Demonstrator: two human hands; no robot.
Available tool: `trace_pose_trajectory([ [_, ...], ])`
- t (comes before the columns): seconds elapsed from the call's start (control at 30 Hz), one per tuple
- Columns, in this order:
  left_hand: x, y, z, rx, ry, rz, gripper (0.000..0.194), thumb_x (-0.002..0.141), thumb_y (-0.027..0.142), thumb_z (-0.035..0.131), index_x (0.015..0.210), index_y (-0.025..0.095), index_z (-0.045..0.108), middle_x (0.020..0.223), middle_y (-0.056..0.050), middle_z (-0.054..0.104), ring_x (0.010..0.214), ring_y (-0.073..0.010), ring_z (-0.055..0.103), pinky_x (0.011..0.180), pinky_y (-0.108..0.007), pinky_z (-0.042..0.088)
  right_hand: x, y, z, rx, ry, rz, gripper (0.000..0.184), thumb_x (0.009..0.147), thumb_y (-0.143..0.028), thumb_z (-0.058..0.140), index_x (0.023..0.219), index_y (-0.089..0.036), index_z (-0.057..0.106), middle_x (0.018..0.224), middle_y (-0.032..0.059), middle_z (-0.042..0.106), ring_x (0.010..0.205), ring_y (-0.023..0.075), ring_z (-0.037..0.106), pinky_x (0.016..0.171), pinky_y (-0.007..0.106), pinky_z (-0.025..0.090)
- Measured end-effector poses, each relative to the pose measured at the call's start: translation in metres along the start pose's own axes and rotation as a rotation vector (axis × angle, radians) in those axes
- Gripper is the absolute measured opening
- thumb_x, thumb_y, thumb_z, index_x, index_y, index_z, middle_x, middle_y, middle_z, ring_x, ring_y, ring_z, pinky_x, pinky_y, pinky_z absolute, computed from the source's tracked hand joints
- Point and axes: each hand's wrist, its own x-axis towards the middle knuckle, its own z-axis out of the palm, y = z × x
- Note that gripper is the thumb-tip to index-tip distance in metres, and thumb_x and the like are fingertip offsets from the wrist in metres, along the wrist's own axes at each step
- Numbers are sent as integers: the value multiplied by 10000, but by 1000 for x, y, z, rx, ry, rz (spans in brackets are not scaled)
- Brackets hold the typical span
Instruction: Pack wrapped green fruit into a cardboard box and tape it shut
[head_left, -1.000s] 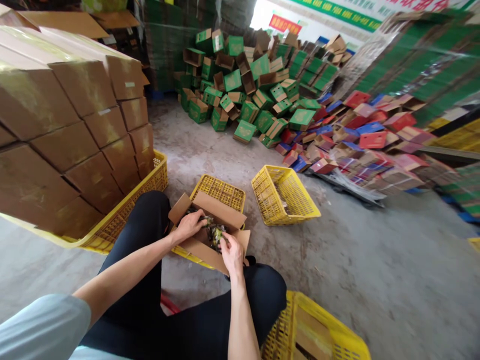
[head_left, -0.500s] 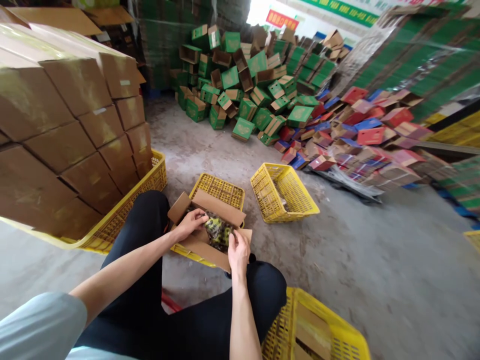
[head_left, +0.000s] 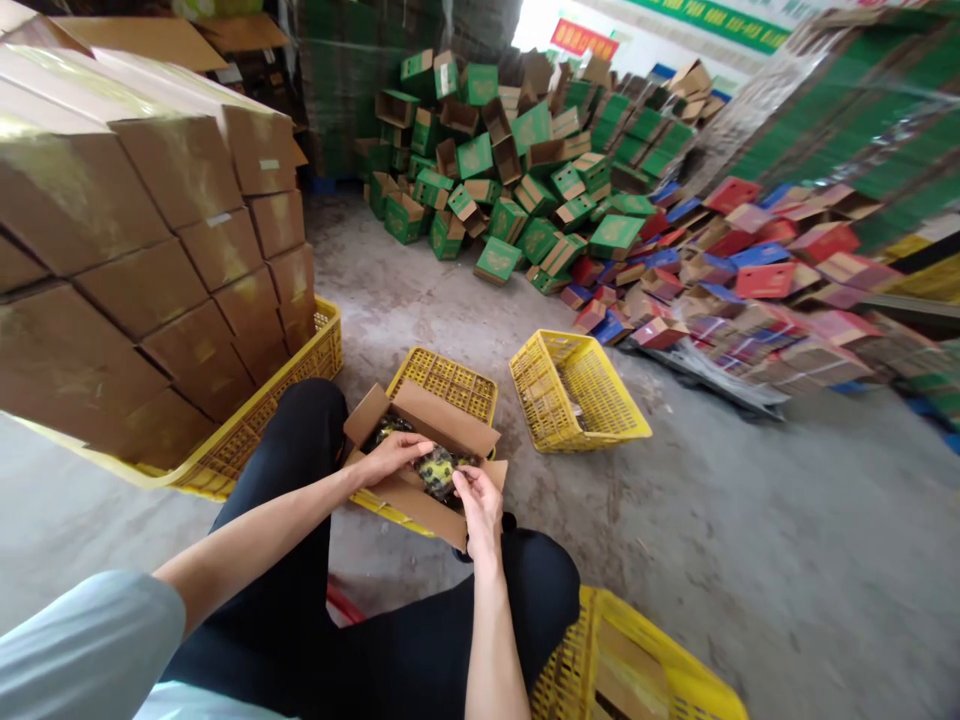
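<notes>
Head view: my left hand [head_left: 394, 456] and right hand [head_left: 481, 505] pinch a shiny pack [head_left: 436, 470] over the box [head_left: 444, 416] at the yellow crate's [head_left: 454, 381] near edge. I should go softly.

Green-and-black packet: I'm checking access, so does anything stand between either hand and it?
Nothing visible does. The left hand and right hand both have fingers on the packet, and the cardboard box's flaps are spread open around it.
</notes>
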Motion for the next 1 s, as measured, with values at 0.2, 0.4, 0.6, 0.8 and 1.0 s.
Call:
trace_pose_trajectory([
  [0.2, 6, -8, -2, 55, 93, 47, 655, 785, 771, 673, 700, 122, 672, 596, 11, 542, 584, -112, 435, 586, -248, 308, -2, -3, 2, 13, 37, 24, 478, 705, -585, 832, 939, -173, 769, 817, 69, 768, 750, 222, 694, 729, 330, 564],
  [0.4, 12, -5, 3, 22, 148, 50, 700, 743, 822, 649, 694, 124, 663, 603, 8, 552, 568, -109, 433, 588, -246, 319, 3, -1, -3, 54, 44, 15, 515, 708, -559, 847, 1033, -168, 763, 874, 80, 791, 775, 227, 713, 742, 326, 575],
  [0.6, 22, -8, 4, -49, 181, 39, 725, 705, 847, 651, 727, 123, 673, 628, 3, 587, 585, -117, 465, 610, -249, 355, 16, 6, -7, 103, 47, 13, 607, 695, -534, 863, 1170, -171, 758, 898, 74, 801, 779, 221, 717, 711, 302, 575],
  [0.8, 16, -7, 4, -52, 136, 38, 689, 754, 798, 668, 741, 109, 703, 631, -6, 596, 583, -111, 472, 591, -239, 347, 8, 2, -5, 64, 81, 2, 547, 708, -562, 822, 1093, -174, 815, 1012, 107, 808, 837, 250, 728, 730, 330, 582],
  [1.0, 4, 1, 2, -183, -10, -25, 728, 702, 533, 886, 1317, 207, 674, 1208, -112, 701, 938, -187, 658, 725, -245, 477, 8, 3, -10, 57, 125, -17, 516, 721, -564, 808, 1059, -174, 812, 1015, 99, 806, 825, 234, 719, 699, 306, 563],
])
